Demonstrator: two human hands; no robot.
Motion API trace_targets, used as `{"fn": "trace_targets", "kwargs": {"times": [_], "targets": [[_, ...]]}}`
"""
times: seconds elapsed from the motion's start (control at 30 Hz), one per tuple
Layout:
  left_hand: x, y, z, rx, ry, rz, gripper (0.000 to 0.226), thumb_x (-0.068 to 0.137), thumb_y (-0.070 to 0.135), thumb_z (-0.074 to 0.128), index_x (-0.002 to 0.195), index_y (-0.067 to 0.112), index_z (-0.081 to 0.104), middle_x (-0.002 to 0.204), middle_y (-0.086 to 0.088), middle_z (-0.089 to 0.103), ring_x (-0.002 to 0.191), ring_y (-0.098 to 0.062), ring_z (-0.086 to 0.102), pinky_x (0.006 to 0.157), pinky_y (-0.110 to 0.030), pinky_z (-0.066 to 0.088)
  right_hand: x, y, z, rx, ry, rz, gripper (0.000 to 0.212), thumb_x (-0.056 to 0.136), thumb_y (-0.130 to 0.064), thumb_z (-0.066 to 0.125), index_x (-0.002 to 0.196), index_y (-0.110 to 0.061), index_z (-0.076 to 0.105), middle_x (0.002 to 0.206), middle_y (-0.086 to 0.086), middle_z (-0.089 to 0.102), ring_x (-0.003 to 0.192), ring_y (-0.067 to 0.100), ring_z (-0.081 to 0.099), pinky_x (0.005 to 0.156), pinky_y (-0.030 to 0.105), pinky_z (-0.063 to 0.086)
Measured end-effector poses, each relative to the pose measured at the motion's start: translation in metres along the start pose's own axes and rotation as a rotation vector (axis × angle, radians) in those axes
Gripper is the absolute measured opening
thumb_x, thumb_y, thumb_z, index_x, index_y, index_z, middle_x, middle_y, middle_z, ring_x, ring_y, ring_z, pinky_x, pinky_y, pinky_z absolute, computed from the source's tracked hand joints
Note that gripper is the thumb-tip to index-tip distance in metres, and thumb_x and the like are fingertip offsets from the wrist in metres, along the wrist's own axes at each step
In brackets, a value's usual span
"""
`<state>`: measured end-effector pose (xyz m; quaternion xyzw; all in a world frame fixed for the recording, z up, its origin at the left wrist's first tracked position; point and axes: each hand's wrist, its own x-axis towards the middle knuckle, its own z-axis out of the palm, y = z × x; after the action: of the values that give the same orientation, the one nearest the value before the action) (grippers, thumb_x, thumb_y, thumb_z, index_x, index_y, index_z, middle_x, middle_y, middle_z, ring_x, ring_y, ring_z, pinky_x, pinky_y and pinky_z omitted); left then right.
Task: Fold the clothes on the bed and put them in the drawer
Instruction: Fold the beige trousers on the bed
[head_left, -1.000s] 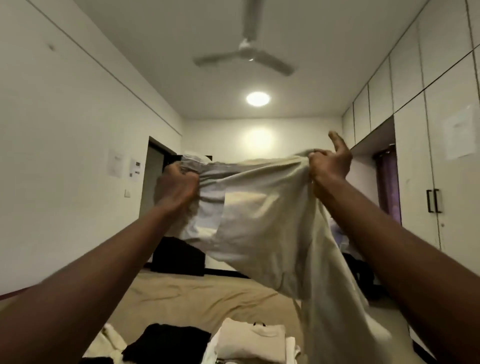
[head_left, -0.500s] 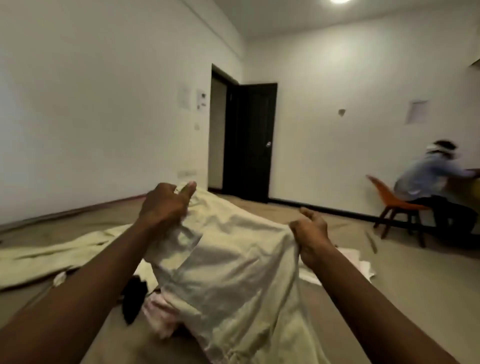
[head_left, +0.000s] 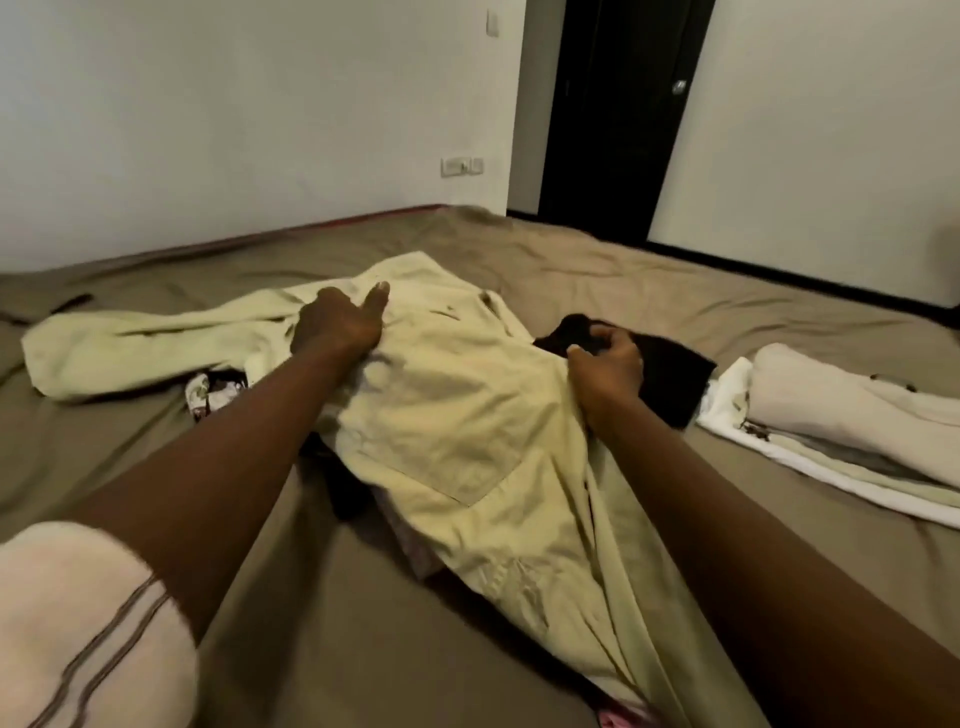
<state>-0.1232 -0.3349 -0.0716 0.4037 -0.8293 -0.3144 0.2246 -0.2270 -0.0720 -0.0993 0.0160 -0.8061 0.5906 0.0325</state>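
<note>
Here, a pale garment (head_left: 457, 415) is seen spread across the bed (head_left: 597, 270), its right edge pinched between the curled fingers and thumb of the right hand (head_left: 608, 366). The left hand (head_left: 337, 322) is laid on its upper part, thumb stretched out, the fingers bent away behind the knuckles, so a grip cannot be told. A black garment (head_left: 670, 376) is seen just beyond the right fingers, and folded light clothes (head_left: 841, 410) well to their right.
</note>
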Motion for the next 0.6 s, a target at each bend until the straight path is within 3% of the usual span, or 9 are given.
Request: {"fn": "trace_targets", "kwargs": {"times": [0.1,0.17,0.27,0.37,0.43,0.5,0.6], "targets": [[0.027,-0.053,0.036,0.144,-0.228,-0.06,0.128,0.062,0.103,0.032,0.143,0.006,0.051,0.143,-0.022,0.057,0.128,-0.041,0.056,0.099,-0.044,0.047,-0.007,0.04,0.021,-0.322,-0.297,0.136,0.067,0.097,-0.048,0.061,0.153,-0.018,0.038,0.154,0.017,0.04,0.137,0.036,0.046,0.111,0.043,0.041],[0.008,-0.084,0.044,0.174,-0.253,-0.127,0.121,0.066,0.103,0.032,0.14,0.009,0.053,0.139,-0.02,0.06,0.126,-0.04,0.057,0.102,-0.045,0.048,-0.024,0.066,0.019,-0.524,-0.302,0.08,0.071,0.097,-0.056,0.055,0.152,-0.017,0.033,0.149,0.019,0.046,0.133,0.04,0.049,0.106,0.046,0.045],[-0.025,-0.116,0.049,0.138,-0.178,-0.096,0.092,0.078,0.096,0.031,0.102,0.016,0.068,0.104,-0.009,0.072,0.099,-0.033,0.065,0.093,-0.044,0.052,-0.032,0.081,0.015,-0.661,-0.161,-0.062,0.058,0.102,-0.055,0.047,0.141,-0.013,0.038,0.132,0.019,0.061,0.121,0.042,0.058,0.093,0.046,0.047],[-0.035,-0.128,0.051,0.1,-0.083,0.013,0.081,0.088,0.085,0.036,0.075,0.011,0.065,0.075,-0.007,0.069,0.079,-0.032,0.064,0.081,-0.043,0.054,-0.027,0.079,0.014,-0.816,-0.159,-0.253,0.05,0.105,-0.057,0.037,0.133,-0.015,0.044,0.118,0.015,0.067,0.106,0.038,0.063,0.087,0.046,0.052],[-0.03,-0.13,0.048,0.145,-0.012,0.078,0.075,0.095,0.077,0.038,0.069,0.01,0.06,0.075,-0.011,0.066,0.081,-0.037,0.063,0.074,-0.041,0.05,-0.017,0.073,0.005,-0.922,-0.157,-0.443,0.049,0.106,-0.057,0.033,0.133,-0.018,0.046,0.105,0.012,0.068,0.093,0.033,0.065,0.079,0.046,0.055],[-0.028,-0.129,0.046,0.218,0.067,0.125,0.067,0.099,0.069,0.037,0.074,0.012,0.06,0.086,-0.019,0.069,0.087,-0.041,0.063,0.073,-0.041,0.048,0.001,0.06,-0.01,-1.048,-0.168,-0.515,0.052,0.105,-0.059,0.033,0.135,-0.018,0.045,0.097,0.009,0.066,0.087,0.03,0.064,0.073,0.042,0.053],[-0.042,-0.11,0.041,0.294,0.198,0.21,0.048,0.101,0.062,0.044,0.094,0.018,0.063,0.106,-0.016,0.069,0.099,-0.041,0.062,0.083,-0.046,0.049,0.012,0.037,-0.026,-1.221,-0.127,-0.489,0.057,0.103,-0.06,0.043,0.142,-0.018,0.043,0.11,0.009,0.064,0.097,0.031,0.065,0.072,0.039,0.051]]}}
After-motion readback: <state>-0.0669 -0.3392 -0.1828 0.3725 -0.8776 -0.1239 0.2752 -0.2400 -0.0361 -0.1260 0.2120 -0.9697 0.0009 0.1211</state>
